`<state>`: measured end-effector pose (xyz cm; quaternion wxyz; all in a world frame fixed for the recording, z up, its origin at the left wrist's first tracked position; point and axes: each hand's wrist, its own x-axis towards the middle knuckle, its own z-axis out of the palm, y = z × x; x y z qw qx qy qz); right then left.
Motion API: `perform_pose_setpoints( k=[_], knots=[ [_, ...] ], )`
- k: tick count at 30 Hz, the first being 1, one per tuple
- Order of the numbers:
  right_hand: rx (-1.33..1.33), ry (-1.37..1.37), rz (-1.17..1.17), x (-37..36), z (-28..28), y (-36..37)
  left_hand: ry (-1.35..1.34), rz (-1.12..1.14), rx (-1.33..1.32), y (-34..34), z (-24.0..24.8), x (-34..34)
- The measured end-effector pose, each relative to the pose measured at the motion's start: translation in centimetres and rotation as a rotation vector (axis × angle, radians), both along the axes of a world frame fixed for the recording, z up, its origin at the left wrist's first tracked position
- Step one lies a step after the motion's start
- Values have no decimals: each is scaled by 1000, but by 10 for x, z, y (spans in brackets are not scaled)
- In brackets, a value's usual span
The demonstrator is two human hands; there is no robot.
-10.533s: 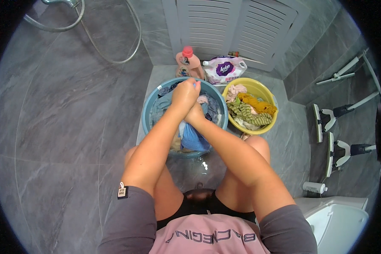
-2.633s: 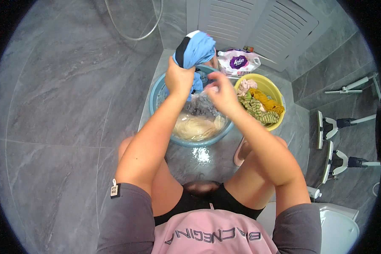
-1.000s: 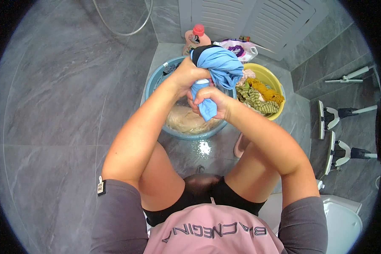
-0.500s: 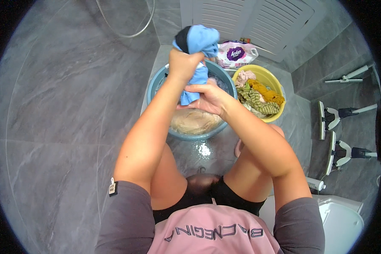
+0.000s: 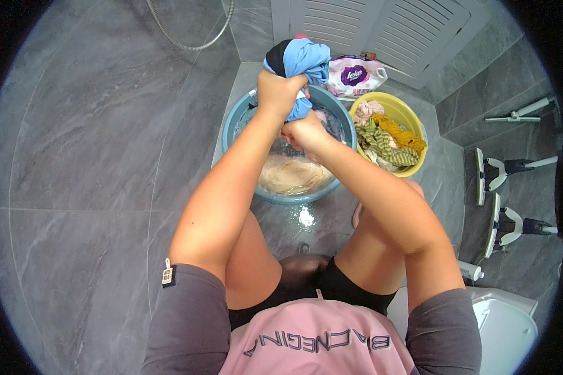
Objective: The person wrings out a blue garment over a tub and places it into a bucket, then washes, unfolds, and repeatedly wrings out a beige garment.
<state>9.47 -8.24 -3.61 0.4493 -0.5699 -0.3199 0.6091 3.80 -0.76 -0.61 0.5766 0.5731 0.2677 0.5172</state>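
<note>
A wet-looking blue garment (image 5: 309,60) with a black part is bunched up above a blue basin (image 5: 289,199). My left hand (image 5: 279,92) is wrapped round its middle, with the bulk of the cloth bulging out beyond the fist. Just below, my right hand (image 5: 303,133) is closed on the garment's lower end; its fingertips are partly hidden. Water fills the basin beneath both hands. A pale cream cloth (image 5: 294,174) lies in the water on the near side, and darker cloth shows along the basin's inner edge.
To the right stands a yellow basin (image 5: 424,153) heaped with mustard, green-striped and pink clothes. Behind it is a white and purple plastic package (image 5: 355,76) by a grey louvred door (image 5: 397,37). Squeegee-like tools (image 5: 495,174) hang on the right wall; a shower hose (image 5: 197,47) dangles at far left.
My right hand has gone from spread under the garment's hanging end to closed round it. The cloth's lower part is now gathered up between my hands. The view has shifted slightly.
</note>
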Motion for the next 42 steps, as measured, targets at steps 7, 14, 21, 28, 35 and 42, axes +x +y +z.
perform_pose_setpoints(
  k=[7,14,21,28,35,42],
  knots=[
    [217,-144,-92,0,-10,6,23,84,164,10,-5,6],
    [220,-144,-58,4,-18,3,59,89,102,4,-9,5],
    [246,-499,-85,36,-45,10,38,125,-181,8,-37,29],
    [201,89,-167,104,-7,4,166,230,-236,14,-42,39],
    [178,193,-474,179,-8,-19,961,-193,766,-46,-51,86],
    [-12,-136,-621,294,-12,-66,1105,-409,1065,-69,-54,157]
  ],
)
